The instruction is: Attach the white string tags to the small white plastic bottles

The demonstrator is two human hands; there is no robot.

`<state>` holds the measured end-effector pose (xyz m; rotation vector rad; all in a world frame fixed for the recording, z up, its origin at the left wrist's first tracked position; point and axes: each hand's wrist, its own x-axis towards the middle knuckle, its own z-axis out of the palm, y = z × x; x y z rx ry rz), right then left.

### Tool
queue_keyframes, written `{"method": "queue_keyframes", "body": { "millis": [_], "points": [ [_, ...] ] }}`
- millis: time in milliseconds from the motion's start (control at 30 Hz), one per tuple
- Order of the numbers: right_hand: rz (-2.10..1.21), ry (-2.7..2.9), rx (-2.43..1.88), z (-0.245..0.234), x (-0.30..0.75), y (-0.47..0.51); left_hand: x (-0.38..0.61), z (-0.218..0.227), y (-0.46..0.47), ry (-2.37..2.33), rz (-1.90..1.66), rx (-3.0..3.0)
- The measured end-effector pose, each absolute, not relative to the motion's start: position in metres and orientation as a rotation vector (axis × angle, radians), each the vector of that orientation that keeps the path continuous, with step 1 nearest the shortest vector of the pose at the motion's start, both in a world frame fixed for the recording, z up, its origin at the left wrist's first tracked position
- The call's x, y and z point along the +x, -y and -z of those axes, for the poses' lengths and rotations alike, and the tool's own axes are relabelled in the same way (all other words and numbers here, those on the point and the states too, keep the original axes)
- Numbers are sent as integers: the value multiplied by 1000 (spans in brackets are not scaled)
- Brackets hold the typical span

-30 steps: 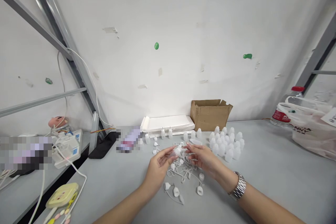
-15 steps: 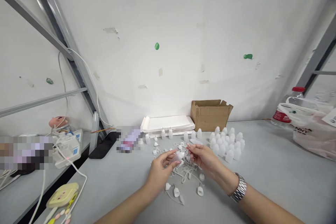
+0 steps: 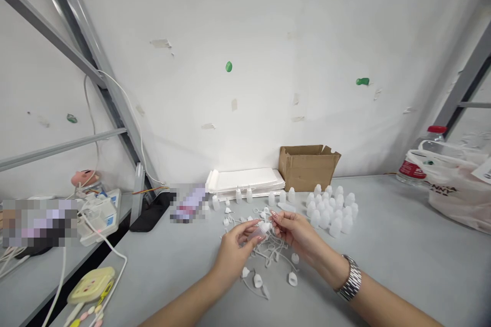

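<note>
My left hand (image 3: pixel 233 250) pinches a small translucent white bottle (image 3: pixel 258 233) lying sideways between thumb and fingers. My right hand (image 3: pixel 295 232), with a metal watch (image 3: pixel 349 278) on its wrist, has its fingertips closed on the bottle's white tip (image 3: pixel 264 225). Both hands hover above a scatter of white caps with thin tethers (image 3: pixel 268 260) on the grey table (image 3: pixel 383 265). A cluster of several upright white bottles (image 3: pixel 332 207) stands just right of my right hand.
A row of bottles (image 3: pixel 249 195) stands before a stack of white sheets (image 3: pixel 245 181) and an open cardboard box (image 3: pixel 307 166) at the wall. A plastic bag (image 3: pixel 456 189) and a red-capped water bottle (image 3: pixel 416 158) sit far right. Cables and electronics (image 3: pixel 95 214) lie at left.
Both hands dropped slightly toward the table and drew closer; the right fingertips have come onto the bottle's tip held by the left hand.
</note>
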<state>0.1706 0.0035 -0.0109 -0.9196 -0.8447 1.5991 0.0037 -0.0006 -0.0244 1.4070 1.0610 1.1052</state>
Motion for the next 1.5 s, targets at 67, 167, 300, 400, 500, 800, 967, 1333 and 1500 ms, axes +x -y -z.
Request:
{"method": "queue_keyframes", "body": {
  "millis": [67,167,300,400,500,800,967,1333,1500],
  "points": [
    [-1594,851,-926,11,170,-3,4,24,1,-1063,-1110,1406],
    [-1595,839,-917,12,171,-4,3,25,0,-1061,-1108,1406],
    [-1601,810,-883,15,172,-5,3,26,0,-1058,-1095,1427],
    [-1611,802,-868,15,173,-5,4,24,0,-1064,-1096,1426],
    [-1609,812,-873,13,172,-5,4,23,1,-1066,-1093,1420],
    [-1587,804,-899,13,170,-4,2,26,0,-1058,-1082,1426],
    [-1587,808,-893,12,170,-3,3,26,-1,-1056,-1090,1421],
    [-1385,962,-956,17,166,-4,3,26,1,-1027,-1072,1394],
    [-1290,1010,-1009,14,164,-1,3,29,2,-1017,-1074,1400]
  ]
}}
